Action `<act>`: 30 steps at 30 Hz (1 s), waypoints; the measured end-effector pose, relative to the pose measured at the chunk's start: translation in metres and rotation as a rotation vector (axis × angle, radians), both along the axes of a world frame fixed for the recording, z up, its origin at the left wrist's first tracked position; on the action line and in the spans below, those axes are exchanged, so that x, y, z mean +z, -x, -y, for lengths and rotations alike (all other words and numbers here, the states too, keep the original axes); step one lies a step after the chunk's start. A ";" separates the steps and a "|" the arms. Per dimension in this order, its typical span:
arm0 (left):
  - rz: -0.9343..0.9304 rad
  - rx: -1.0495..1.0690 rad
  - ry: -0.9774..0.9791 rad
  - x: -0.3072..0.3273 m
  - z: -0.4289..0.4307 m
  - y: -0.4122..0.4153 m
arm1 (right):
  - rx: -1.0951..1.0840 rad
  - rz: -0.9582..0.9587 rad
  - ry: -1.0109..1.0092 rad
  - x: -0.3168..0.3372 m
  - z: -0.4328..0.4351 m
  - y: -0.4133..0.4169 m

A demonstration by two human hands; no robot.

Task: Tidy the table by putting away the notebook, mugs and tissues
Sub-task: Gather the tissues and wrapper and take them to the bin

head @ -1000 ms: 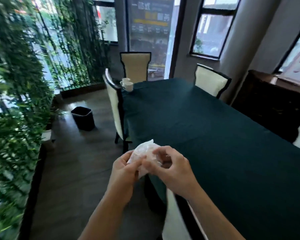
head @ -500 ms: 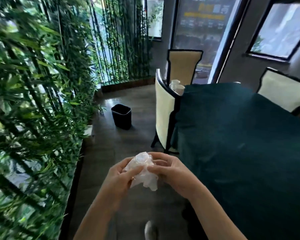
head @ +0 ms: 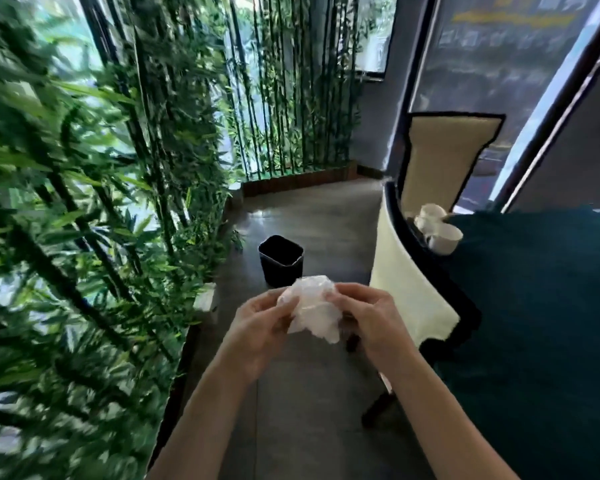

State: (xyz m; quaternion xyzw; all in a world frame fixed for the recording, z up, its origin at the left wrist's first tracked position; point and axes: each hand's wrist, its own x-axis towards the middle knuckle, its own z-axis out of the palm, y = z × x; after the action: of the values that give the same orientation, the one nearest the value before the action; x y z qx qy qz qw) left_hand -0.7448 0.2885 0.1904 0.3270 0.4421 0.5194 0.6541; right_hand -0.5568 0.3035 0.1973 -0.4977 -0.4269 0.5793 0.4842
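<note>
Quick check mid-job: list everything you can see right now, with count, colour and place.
tissues: one crumpled wad, white, held between both hands above the floor
bin: one, black, open, on the floor ahead
mugs: two, white, on the table's far corner
table: one, dark teal cloth, right
chairs: two, cream with black frames, at the table's left side and far end
bamboo plants: many, green, left and rear
left hand: one, gripping tissues
right hand: one, gripping tissues
</note>
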 end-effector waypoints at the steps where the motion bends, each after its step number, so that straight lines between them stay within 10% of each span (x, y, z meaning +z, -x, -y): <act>1: 0.007 0.018 0.002 0.001 -0.024 0.006 | 0.024 0.022 -0.009 0.001 -0.028 0.007; 18: -0.134 0.117 0.302 -0.167 -0.559 0.130 | 0.056 0.027 0.333 -0.170 -0.568 0.132; 30: -0.303 0.143 0.571 -0.487 -0.823 0.129 | -0.095 0.244 0.562 -0.497 -0.832 0.156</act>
State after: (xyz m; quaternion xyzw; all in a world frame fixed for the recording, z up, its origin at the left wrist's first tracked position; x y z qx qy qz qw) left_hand -0.8741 1.1111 -0.2965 0.1718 0.6839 0.3646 0.6081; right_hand -0.7133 1.1353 -0.2997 -0.6973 -0.2816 0.5873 0.2993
